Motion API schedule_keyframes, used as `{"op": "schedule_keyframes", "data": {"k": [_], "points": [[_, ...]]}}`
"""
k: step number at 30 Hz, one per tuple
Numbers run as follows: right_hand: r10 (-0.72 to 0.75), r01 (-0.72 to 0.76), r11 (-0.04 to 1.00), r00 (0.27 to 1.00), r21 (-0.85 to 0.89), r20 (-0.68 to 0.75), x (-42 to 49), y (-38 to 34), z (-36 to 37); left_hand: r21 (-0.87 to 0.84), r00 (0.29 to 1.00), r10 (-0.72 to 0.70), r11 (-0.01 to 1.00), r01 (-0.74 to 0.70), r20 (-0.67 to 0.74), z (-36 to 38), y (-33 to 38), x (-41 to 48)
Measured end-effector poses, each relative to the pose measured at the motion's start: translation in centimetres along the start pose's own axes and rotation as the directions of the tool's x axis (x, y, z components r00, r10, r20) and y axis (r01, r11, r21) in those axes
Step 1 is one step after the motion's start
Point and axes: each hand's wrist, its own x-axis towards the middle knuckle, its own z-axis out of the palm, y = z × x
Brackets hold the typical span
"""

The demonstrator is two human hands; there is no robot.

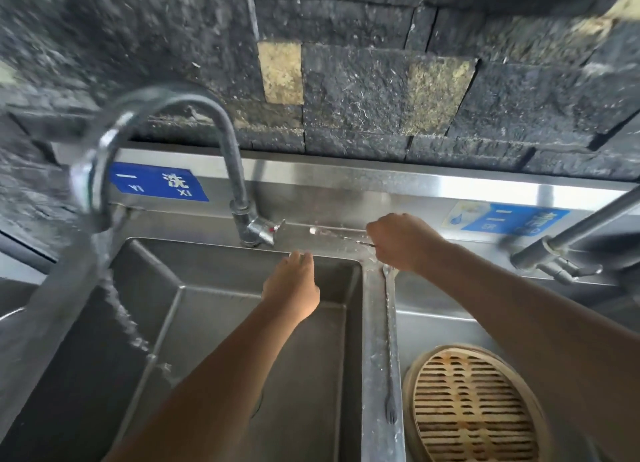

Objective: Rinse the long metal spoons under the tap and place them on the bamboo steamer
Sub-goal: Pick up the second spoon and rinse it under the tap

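Gripping thin long metal spoons [341, 234] in closed right hand [401, 241]; open, empty left hand [292, 285] hovering alongside. Risking wet handles slipping, missing round bamboo steamer [474, 406] below.

Sink [242, 323] brushed stainless steel, wet, dull sheen. Tap [194, 115] polished metal, glossy. Bamboo steamer [474, 406] woven slats, matt, tan. Wall [381, 90] rough dark stone blocks. Blue stickers [159, 182] glossy plastic. Long metal spoons [341, 234] thin shiny metal.
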Motion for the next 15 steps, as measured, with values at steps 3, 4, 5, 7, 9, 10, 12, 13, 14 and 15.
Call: {"op": "schedule_keyframes", "data": {"k": [3,4,5,7,9,10,12,13,14,15], "points": [[0.048,-0.037,0.986,0.997,0.162,-0.066,-3.7,-3.5,-2.7,-0.117,0.997,-0.006,0.993,-0.003,-0.077,-2.4,-2.1,-4.3],[0.073,-0.054,0.971,0.995,0.234,-0.073,-4.8,-5.3,-3.5,-0.207,0.997,-0.013,0.978,-0.002,-0.071,-3.4,-2.9,-5.6],[0.107,-0.078,0.941,0.992,0.33,-0.07,-5.7,-7.4,-4.2,-0.322,0.998,-0.012,0.947,-0.009,-0.065,-4.5,-3.8,-6.8],[0.171,-0.117,0.83,0.984,0.545,-0.048,-7.2,-11.7,-5.3,-0.575,0.996,-0.01,0.817,-0.044,-0.09,-6.6,-5.6,-9.5],[0.211,-0.141,0.728,0.977,0.671,-0.024,-7.9,-16.0,-6.2,-0.742,0.993,-0.022,0.667,-0.069,-0.113,-8.3,-7.2,-12.1],[0.225,-0.156,0.685,0.974,0.712,-0.003,-7.9,-18.0,-6.4,-0.801,0.994,-0.044,0.596,-0.056,-0.102,-9.0,-8.0,-13.3],[0.256,-0.182,0.574,0.966,0.799,0.036,-7.2,-21.7,-6.5,-0.894,0.994,-0.103,0.447,0.013,-0.037,-9.9,-9.9,-15.1],[0.28,-0.202,0.492,0.958,0.846,0.066,-6.6,-23.5,-6.3,-0.925,0.994,-0.113,0.377,0.051,0.008,-10.2,-10.9,-15.9],[0.303,-0.225,0.408,0.947,0.885,0.101,-5.8,-25.1,-6.2,-0.945,0.993,-0.105,0.318,0.083,0.052,-10.5,-11.8,-16.7],[0.324,-0.253,0.335,0.936,0.908,0.141,-5.1,-26.6,-6.0,-0.958,0.992,-0.09,0.265,0.112,0.091,-10.6,-12.8,-17.3]]}}
